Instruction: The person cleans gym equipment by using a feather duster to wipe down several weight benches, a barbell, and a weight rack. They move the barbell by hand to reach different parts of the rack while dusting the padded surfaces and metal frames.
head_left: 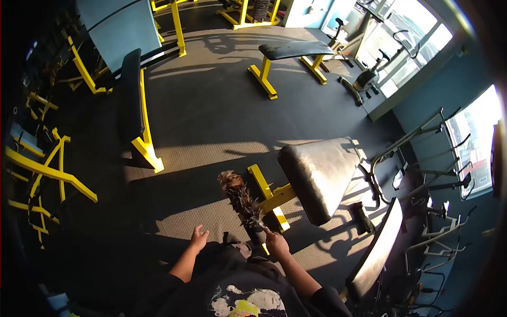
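My right hand [277, 244] is closed around the handle end of a brown feather duster [242, 201]. The duster points away from me and up to the left, its feathers lighter and redder at the far tip. Just past it, a yellow-framed bench with a worn black pad [322, 174] stands to the right; the feathers overlap the area beside its yellow foot bar [268, 198]. My left hand [199, 239] hangs low to the left of the duster, fingers apart, holding nothing.
A long black bench [132, 95] stands at left, another bench [296, 50] farther ahead. Exercise bikes [368, 78] are by the windows. Ellipticals [422, 158] line the right wall, near an upright pad [376, 251]. Yellow frames [53, 169] crowd the left. Sunlit strips cross the dark floor [211, 116].
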`<state>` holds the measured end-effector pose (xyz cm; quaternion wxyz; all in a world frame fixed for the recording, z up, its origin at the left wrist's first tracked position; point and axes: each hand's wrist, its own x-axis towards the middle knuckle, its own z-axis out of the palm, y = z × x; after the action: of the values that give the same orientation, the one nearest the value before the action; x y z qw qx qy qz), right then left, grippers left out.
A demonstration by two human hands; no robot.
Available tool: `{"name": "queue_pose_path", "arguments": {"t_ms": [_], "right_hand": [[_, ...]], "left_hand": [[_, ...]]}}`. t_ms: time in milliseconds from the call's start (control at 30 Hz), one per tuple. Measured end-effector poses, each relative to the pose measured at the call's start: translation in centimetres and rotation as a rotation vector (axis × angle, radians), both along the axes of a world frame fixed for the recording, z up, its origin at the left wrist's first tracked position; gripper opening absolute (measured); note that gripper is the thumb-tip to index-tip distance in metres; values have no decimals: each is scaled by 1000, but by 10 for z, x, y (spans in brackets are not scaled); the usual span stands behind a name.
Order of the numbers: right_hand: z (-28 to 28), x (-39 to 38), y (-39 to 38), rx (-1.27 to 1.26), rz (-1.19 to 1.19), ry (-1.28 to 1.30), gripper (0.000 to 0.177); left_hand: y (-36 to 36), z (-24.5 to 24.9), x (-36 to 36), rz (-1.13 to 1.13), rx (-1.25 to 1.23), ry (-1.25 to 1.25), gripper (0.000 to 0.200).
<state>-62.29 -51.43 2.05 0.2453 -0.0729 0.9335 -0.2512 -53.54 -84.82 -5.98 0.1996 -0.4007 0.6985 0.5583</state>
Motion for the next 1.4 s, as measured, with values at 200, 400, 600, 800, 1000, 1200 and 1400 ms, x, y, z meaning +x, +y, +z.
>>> {"name": "queue_pose_path", "arguments": {"t_ms": [200, 400, 600, 800, 1000, 1200, 1400], "right_hand": [[28, 40, 27, 236, 60, -172, 44], [25, 124, 70, 160, -192, -276, 40], [73, 182, 87, 446, -537, -538, 34], [101, 188, 21, 308, -1064, -197, 28], [45, 166, -29, 176, -1159, -361, 32], [22, 177, -57, 18, -1348, -362, 31], [-37, 209, -22, -153, -1470, -264, 34]], "left_hand": [[2, 34, -19, -110, -12, 129, 58], [8, 30, -5, -242, 18, 74, 61], [3, 19, -38, -493, 79, -29, 61], [-60, -18, -121, -973, -102, 95, 60], [-48, 10, -186, -1256, -193, 69, 60], [39, 27, -220, -1507, -154, 203, 61], [212, 92, -269, -1790, -106, 778, 70]]}}
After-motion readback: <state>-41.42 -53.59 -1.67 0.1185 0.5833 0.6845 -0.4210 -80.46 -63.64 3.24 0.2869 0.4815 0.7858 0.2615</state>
